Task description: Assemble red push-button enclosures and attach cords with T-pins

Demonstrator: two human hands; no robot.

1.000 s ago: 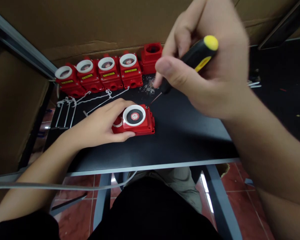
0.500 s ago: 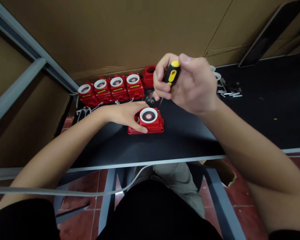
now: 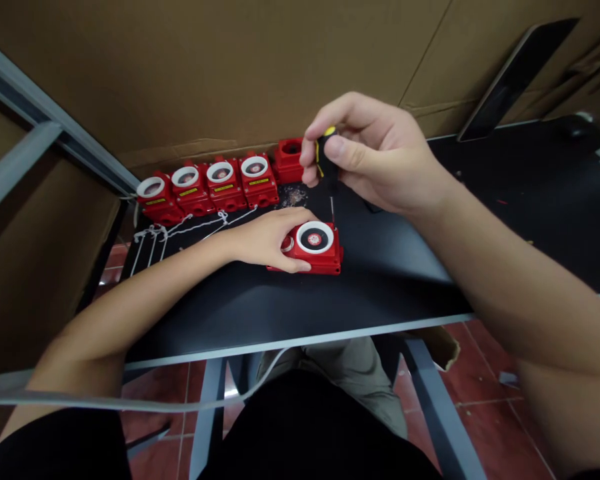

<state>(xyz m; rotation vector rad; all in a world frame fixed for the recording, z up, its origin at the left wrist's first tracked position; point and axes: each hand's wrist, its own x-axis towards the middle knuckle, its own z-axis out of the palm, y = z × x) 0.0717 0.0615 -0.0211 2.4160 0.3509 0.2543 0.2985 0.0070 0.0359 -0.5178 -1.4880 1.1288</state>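
Observation:
My left hand (image 3: 267,239) is wrapped round the left side of a red box (image 3: 316,250) with a white ring and black disc on top, pressing it onto the black table (image 3: 390,267). My right hand (image 3: 375,157) is closed on a black and yellow screwdriver (image 3: 327,163), held upright above the box. Its thin shaft points down to the box's far right corner.
Several similar red boxes (image 3: 205,183) stand in a row at the back, against a cardboard wall (image 3: 230,73), one without a ring (image 3: 289,160). White cords (image 3: 180,227) lie left of my hand. Small debris (image 3: 293,195) lies behind the box. A grey cable (image 3: 130,400) hangs below the table edge.
The view has pulled back and shifted. My right hand has brought the screwdriver from a slant to upright over the box's far right corner. My left hand keeps hold of the box.

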